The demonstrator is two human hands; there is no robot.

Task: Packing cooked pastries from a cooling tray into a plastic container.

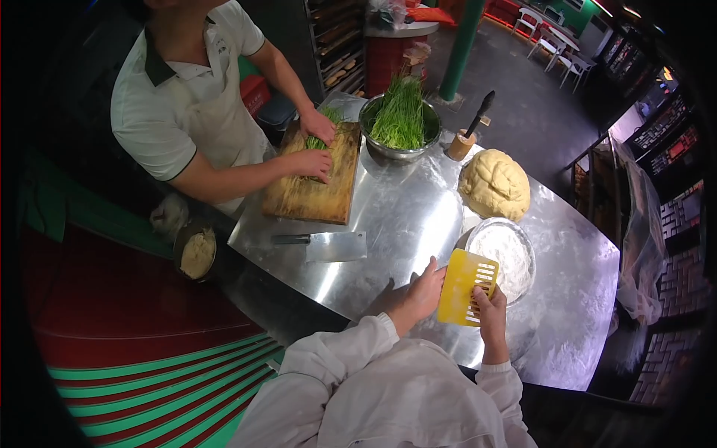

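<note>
My right hand [492, 316] grips a yellow plastic dough scraper [462, 285] by its slotted side, with the thumb on the near face. My left hand [421, 294] is at the scraper's left edge, thumb raised and apart from the fingers. Its fingertips are partly hidden behind the scraper, so I cannot tell whether they touch it. Just beyond the scraper, a bowl of white flour [504, 252] stands on the steel table [400, 218]. A large mound of yellowish dough [496, 185] sits behind that bowl.
Across the table a co-worker [190, 112] presses green chives [318, 143] on a wooden cutting board [308, 196]. A cleaver [336, 246] lies nearer me. A steel bowl of chives [399, 120] and a wooden holder [461, 145] with a black-handled tool stand at the far edge.
</note>
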